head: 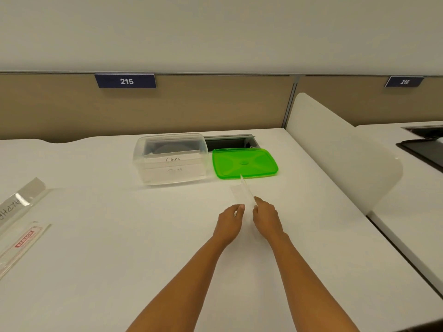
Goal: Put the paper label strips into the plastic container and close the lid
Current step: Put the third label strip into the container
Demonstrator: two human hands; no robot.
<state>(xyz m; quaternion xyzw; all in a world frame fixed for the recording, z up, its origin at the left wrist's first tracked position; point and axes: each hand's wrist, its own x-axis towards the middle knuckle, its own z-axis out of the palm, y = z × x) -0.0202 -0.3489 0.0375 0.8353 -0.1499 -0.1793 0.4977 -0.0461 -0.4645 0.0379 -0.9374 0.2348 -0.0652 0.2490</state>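
Two bare forearms reach over a plain white desk surface (96, 271), where the left hand (229, 221) and right hand (267, 218) pinch the near end of a narrow white paper label strip (241, 192) between fingertips, its far end tilting up toward the lid. Just beyond the grip lies a bright green rectangular plastic lid (244, 162), flat on the desk. Left of it, touching or nearly so, stands an open clear plastic container (171, 158) with handwritten strips already inside. Far left of the hands, clear plastic sleeves (21, 212) lie at the desk edge. Behind runs a tan partition panel (215, 104) carrying a dark numbered sign reading 215 (125, 81); a white curved divider (340, 149) stands to the right.
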